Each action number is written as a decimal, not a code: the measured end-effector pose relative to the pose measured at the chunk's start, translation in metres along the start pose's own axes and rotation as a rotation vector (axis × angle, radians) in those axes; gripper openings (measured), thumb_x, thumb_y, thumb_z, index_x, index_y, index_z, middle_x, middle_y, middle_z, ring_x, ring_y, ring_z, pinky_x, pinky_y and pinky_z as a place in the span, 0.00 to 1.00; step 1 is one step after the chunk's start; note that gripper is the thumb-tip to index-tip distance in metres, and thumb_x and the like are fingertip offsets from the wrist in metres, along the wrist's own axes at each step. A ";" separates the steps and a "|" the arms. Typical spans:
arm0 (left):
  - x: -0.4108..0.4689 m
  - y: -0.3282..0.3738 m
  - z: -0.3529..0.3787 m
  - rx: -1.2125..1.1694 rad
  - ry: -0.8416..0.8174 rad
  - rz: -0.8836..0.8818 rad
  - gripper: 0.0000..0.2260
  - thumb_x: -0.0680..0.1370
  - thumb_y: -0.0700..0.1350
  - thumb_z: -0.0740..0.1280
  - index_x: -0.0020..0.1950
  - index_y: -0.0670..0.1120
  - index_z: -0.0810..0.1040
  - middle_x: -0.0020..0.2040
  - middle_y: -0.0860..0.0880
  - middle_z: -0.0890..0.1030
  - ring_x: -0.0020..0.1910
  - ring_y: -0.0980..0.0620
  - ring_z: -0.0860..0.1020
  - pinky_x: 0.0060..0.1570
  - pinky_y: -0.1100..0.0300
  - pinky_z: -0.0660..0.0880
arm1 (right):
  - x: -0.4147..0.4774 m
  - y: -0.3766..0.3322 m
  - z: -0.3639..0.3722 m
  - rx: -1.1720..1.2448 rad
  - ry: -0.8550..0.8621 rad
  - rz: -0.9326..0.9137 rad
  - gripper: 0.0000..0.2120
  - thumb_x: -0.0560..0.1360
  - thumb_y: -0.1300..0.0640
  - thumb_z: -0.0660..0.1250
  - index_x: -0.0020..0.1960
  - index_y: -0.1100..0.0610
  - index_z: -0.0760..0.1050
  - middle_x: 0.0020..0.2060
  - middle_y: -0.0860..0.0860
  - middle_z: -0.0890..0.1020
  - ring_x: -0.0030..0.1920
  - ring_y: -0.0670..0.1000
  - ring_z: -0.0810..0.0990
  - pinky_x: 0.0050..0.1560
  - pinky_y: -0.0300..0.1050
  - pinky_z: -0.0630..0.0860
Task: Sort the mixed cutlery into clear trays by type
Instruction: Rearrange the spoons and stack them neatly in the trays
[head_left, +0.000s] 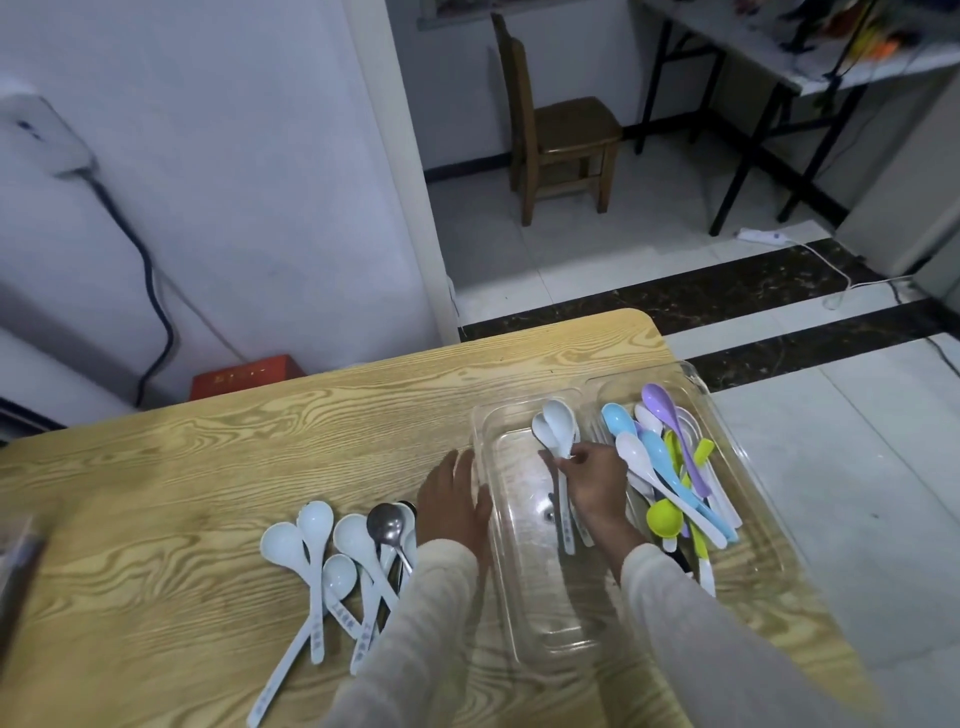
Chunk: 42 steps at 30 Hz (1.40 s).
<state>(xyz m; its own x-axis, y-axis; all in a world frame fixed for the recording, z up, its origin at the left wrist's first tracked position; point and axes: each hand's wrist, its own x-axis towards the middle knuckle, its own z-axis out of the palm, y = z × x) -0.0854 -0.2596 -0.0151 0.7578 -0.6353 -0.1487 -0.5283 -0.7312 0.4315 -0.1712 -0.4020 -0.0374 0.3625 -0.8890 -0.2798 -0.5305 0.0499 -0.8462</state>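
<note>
Two white spoons lie in a clear tray right of centre in the frame, bowls at the far end and handles running back toward the person. The right hand pinches their necks just below the bowls with thumb and curled fingertips, so they look set down but not let go. The second tray, just beside it on the right, holds a heap of coloured plastic spoons in blue, purple, green and white. The left hand lies flat on the wooden table, fingers straight and holding nothing, just beside the first tray's left wall. In the lower middle of the frame an unsorted pile of more white spoons and at least one metal spoon waits on the table. The sorting seems about half done: the coloured spoons look placed and the white ones barely begun. Where the metal one belongs cannot be told.
</note>
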 end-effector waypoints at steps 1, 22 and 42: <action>0.003 -0.005 -0.001 0.048 -0.024 -0.006 0.23 0.81 0.49 0.55 0.76 0.48 0.55 0.76 0.48 0.57 0.75 0.49 0.56 0.73 0.56 0.52 | 0.003 0.003 0.002 -0.039 -0.017 0.013 0.16 0.71 0.59 0.73 0.28 0.54 0.71 0.23 0.50 0.75 0.25 0.48 0.76 0.26 0.39 0.73; 0.022 -0.032 0.012 0.124 -0.048 -0.068 0.22 0.81 0.49 0.53 0.75 0.50 0.55 0.76 0.52 0.58 0.74 0.52 0.57 0.72 0.58 0.50 | 0.018 0.028 0.054 -0.632 0.072 -0.209 0.07 0.75 0.66 0.63 0.50 0.62 0.79 0.49 0.59 0.78 0.49 0.59 0.77 0.46 0.47 0.73; -0.026 -0.117 -0.021 0.195 0.016 -0.239 0.20 0.80 0.49 0.55 0.73 0.50 0.61 0.73 0.52 0.64 0.72 0.53 0.62 0.69 0.59 0.56 | -0.086 -0.041 0.106 -0.377 -0.248 -0.619 0.12 0.78 0.58 0.60 0.59 0.54 0.76 0.56 0.50 0.76 0.56 0.51 0.74 0.49 0.45 0.74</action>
<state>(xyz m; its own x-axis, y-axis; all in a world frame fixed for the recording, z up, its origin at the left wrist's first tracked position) -0.0351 -0.1528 -0.0428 0.8746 -0.4367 -0.2105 -0.3968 -0.8944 0.2065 -0.0998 -0.2789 -0.0269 0.8164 -0.5739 0.0643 -0.3837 -0.6223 -0.6822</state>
